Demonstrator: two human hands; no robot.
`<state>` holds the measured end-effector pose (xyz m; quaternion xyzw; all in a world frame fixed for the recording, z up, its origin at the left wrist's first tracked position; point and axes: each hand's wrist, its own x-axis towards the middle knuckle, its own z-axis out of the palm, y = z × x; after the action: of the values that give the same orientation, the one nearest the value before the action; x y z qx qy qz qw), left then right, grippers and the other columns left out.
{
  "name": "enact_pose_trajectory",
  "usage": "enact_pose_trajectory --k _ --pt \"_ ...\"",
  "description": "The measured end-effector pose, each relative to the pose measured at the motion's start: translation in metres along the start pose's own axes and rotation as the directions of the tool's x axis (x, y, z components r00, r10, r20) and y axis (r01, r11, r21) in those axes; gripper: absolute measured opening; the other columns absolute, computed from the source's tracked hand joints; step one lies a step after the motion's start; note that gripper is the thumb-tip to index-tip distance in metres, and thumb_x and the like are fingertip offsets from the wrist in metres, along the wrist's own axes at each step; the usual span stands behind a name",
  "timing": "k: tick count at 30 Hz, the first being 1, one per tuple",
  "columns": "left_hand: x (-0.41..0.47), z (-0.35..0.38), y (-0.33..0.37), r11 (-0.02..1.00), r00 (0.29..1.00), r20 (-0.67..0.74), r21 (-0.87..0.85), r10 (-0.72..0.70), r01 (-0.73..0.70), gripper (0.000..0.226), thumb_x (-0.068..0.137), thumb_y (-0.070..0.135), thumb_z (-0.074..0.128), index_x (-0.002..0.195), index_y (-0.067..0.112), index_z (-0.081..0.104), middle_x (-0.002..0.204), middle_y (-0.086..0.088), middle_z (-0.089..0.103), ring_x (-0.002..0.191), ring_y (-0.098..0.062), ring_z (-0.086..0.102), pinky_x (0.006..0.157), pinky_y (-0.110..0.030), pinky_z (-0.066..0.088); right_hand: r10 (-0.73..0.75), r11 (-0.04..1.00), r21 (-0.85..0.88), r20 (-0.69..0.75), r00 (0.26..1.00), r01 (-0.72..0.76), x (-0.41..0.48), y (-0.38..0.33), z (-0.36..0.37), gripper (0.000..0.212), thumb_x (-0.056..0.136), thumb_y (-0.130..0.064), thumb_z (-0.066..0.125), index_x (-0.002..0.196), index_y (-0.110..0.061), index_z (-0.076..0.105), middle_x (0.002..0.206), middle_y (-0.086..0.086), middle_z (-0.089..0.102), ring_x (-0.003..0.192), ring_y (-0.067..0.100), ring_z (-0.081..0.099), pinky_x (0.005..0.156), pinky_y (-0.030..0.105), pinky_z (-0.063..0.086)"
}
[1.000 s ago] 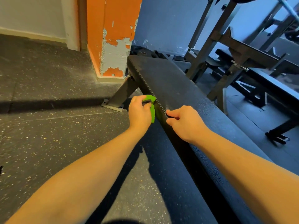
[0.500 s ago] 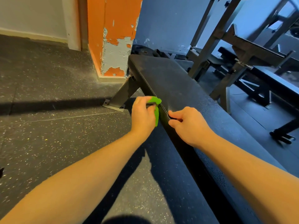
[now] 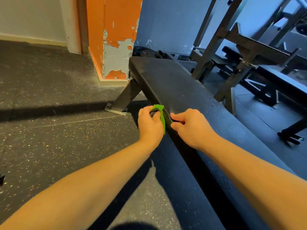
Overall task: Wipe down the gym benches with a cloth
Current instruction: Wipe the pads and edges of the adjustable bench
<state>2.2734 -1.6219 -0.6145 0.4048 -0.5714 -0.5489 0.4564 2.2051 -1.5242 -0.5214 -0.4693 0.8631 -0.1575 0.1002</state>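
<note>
Cloth (image 3: pixel 162 118), soft and light, is gripped by the fingers of the left hand (image 3: pixel 150 126) and pressed on the long left edge of the bench (image 3: pixel 182 90). Floppy, it is best held bunched. On the right hand (image 3: pixel 191 127) the fingers are curled there; what is held cannot be told.

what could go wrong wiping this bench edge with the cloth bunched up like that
1. The cloth is bunched in the left hand, with only a thin strip against the side of the bench, so strokes may clean little.
2. The right hand pinches the edge right beside it; the patch under it could get missed.
3. The top's far end looks dusty and may be skipped.
</note>
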Motion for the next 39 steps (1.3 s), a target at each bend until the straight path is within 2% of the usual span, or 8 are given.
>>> enact_pose_trajectory --k 3,6,12,18,22,27,33,39 --pt "0.037 0.003 0.007 0.982 0.981 -0.088 -0.083 -0.175 0.168 0.026 0.102 0.018 0.058 0.126 0.01 0.065 0.111 -0.001 0.062 0.108 -0.02 0.062 0.089 -0.029 0.05 -0.011 1.0 -0.013 0.012 1.0 0.011 -0.001 -0.002 -0.002 0.04 0.102 -0.024 0.059 0.142 -0.023 0.059 0.134 0.001 0.067 0.092 0.01 0.061 0.086 0.021 0.048" --pt "0.029 0.01 0.004 0.976 0.974 -0.124 -0.136 -0.189 0.172 0.03 0.103 0.022 0.057 0.133 0.014 0.059 0.121 -0.002 0.061 0.114 -0.019 0.06 0.098 -0.037 0.053 -0.003 1.0 0.001 0.001 1.0 0.003 -0.002 -0.002 -0.002 0.041 0.102 -0.024 0.06 0.142 -0.024 0.059 0.139 0.002 0.063 0.107 0.017 0.065 0.093 0.025 0.048" --pt "-0.025 0.002 0.0 0.999 1.0 -0.005 0.048 -0.002 0.002 0.022 0.104 0.018 0.054 0.126 0.018 0.058 0.114 0.007 0.05 0.095 -0.002 0.055 0.075 -0.004 0.042 -0.026 1.0 0.011 0.001 1.0 0.026 0.003 0.005 0.003 0.04 0.101 -0.027 0.06 0.141 -0.024 0.06 0.099 -0.004 0.069 0.064 0.004 0.051 0.059 0.011 0.037" --pt "0.041 0.004 0.012 0.993 0.997 -0.066 0.103 -0.046 0.053 0.024 0.103 0.017 0.055 0.123 0.013 0.066 0.12 -0.007 0.061 0.108 -0.018 0.06 0.092 -0.03 0.049 -0.015 1.0 0.003 0.038 0.999 0.014 0.003 0.004 0.0 0.041 0.102 -0.022 0.059 0.143 -0.024 0.058 0.122 0.003 0.07 0.082 0.009 0.056 0.08 0.022 0.044" --pt "0.041 0.007 0.011 0.995 0.992 -0.097 0.045 -0.085 0.09 0.027 0.104 0.018 0.055 0.129 0.013 0.063 0.124 -0.006 0.061 0.114 -0.018 0.06 0.091 -0.027 0.046 -0.005 1.0 0.006 0.037 0.999 0.005 0.001 -0.001 -0.001 0.041 0.101 -0.021 0.06 0.142 -0.023 0.059 0.127 0.002 0.069 0.107 0.02 0.064 0.096 0.03 0.05" --pt "-0.014 0.006 0.005 0.995 0.993 -0.074 0.016 -0.093 0.094 0.032 0.104 0.018 0.056 0.136 0.013 0.058 0.126 0.0 0.055 0.115 -0.012 0.054 0.092 -0.022 0.043 0.009 0.999 0.035 0.009 1.0 -0.009 0.001 -0.003 -0.002 0.037 0.099 -0.022 0.064 0.136 -0.021 0.064 0.113 0.001 0.07 0.096 0.016 0.064 0.081 0.027 0.05" --pt "-0.111 0.005 0.003 0.999 1.0 -0.012 -0.037 0.007 -0.008 0.019 0.102 0.015 0.057 0.118 0.024 0.062 0.111 0.009 0.054 0.104 -0.005 0.057 0.079 -0.005 0.043 0.005 1.0 0.028 -0.116 0.993 -0.001 -0.022 0.001 -0.008 0.028 0.102 -0.017 0.057 0.124 -0.021 0.073 0.126 0.0 0.069 0.105 0.014 0.061 0.087 0.02 0.041" --pt "-0.096 0.003 0.01 1.0 1.0 -0.012 -0.005 0.002 -0.002 0.021 0.101 0.015 0.059 0.121 0.016 0.065 0.115 0.004 0.056 0.105 -0.008 0.055 0.092 -0.02 0.045 0.053 0.989 -0.121 -0.216 0.975 -0.08 -0.069 0.029 -0.012 0.022 0.095 -0.003 0.054 0.101 0.001 0.075 0.092 0.017 0.073 0.086 0.032 0.065 0.079 0.048 0.059"
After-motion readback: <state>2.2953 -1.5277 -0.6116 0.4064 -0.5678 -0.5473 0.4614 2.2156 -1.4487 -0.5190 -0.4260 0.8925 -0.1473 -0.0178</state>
